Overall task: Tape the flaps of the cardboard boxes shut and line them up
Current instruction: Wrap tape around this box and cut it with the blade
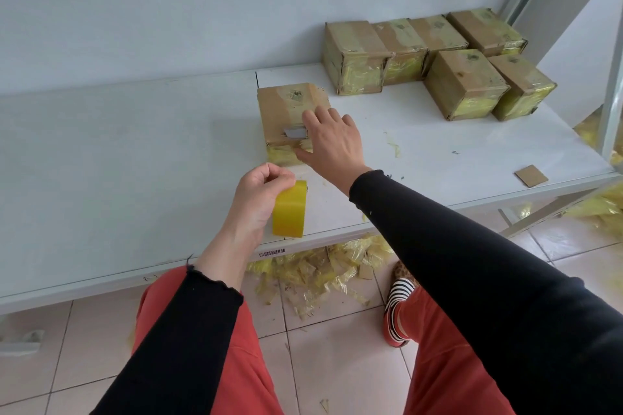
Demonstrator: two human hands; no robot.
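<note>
My left hand (259, 199) pinches the yellow tape roll (290, 209), right hand (332, 140) flat on the brown cardboard box (286, 108) — slack strip could wrinkle, I reckon.

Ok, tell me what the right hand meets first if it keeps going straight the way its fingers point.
The right hand already reaches over the brown cardboard box; straight on, probably that box's top, though depth is unclear.
</note>
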